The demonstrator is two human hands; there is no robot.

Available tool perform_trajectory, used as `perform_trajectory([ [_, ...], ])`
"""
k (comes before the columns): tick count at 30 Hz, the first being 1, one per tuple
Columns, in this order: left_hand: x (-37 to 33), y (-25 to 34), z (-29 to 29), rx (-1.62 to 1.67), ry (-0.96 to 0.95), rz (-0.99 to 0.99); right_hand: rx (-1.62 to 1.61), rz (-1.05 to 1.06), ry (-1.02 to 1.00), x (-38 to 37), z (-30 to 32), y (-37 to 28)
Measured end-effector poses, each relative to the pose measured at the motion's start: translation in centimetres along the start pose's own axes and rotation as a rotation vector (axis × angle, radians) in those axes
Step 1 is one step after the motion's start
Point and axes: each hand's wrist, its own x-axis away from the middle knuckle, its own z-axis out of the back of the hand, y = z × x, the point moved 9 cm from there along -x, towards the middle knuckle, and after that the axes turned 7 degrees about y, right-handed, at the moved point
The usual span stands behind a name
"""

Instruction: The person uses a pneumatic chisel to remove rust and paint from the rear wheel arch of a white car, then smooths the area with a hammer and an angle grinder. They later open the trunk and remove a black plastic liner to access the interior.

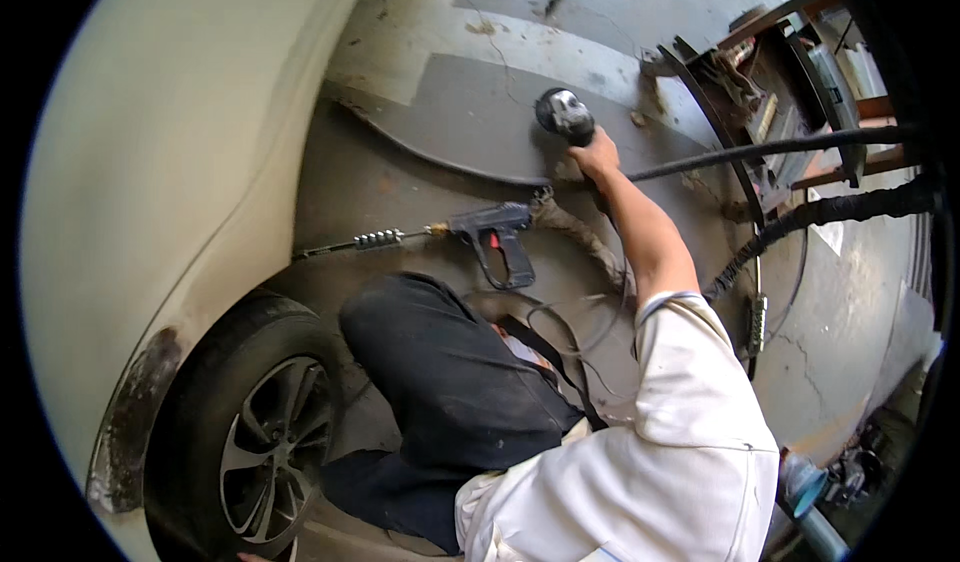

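Note:
My right hand (598, 154) reaches out over the floor, closed around the grip of a silver and black power tool (570, 117) with a rounded dark head. Whether the tool touches the floor, I cannot tell. Only a sliver of my left hand (250, 558) shows at the bottom edge, beside the wheel (275, 452); its fingers are mostly hidden. Between my knee and the right arm lies a black pistol-grip gun (495, 230) with a red trigger. A rod with a metal coil (380, 239) extends from its front, and a cloth-wrapped cable (580, 227) from its back.
A pale car body (200, 102) with a dark scuffed patch (145, 412) on its wheel-arch edge fills the left. Thick black cables (830, 212) cross the right. A metal rack (790, 102) holding parts stands far right. Thin cords (590, 337) lie near my leg.

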Motion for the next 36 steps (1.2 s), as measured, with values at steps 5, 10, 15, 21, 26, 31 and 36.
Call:
perform_trajectory([
  [5,1.8,-7.1,-0.3,-0.201,-0.132,-0.075,0.177,0.062,-0.037,-1.3,-1.4,-1.2],
  [10,-0.4,-11.6,0.8,-0.084,-0.123,-0.276,0.648,-0.022,-0.012,2.5,0.6,-4.0],
  [15,6.4,-7.8,1.1,0.212,-0.220,-0.272,0.939,0.942,-0.023,12.6,-5.6,-20.3],
  [21,8.7,0.1,-3.6,0.312,0.042,-0.159,0.949,1.285,-0.693,31.9,-17.0,-23.1],
  [26,6.9,-1.0,-4.2,0.255,0.164,-0.067,0.330,0.656,-0.721,42.9,-28.5,-14.1],
  [31,2.5,-1.2,-2.2,0.298,0.204,-0.215,0.068,0.136,-0.538,46.0,-28.0,-8.8],
  [36,-0.8,7.0,-0.5,0.400,0.096,-0.558,-0.932,-0.636,-0.767,49.0,-30.3,-6.7],
])
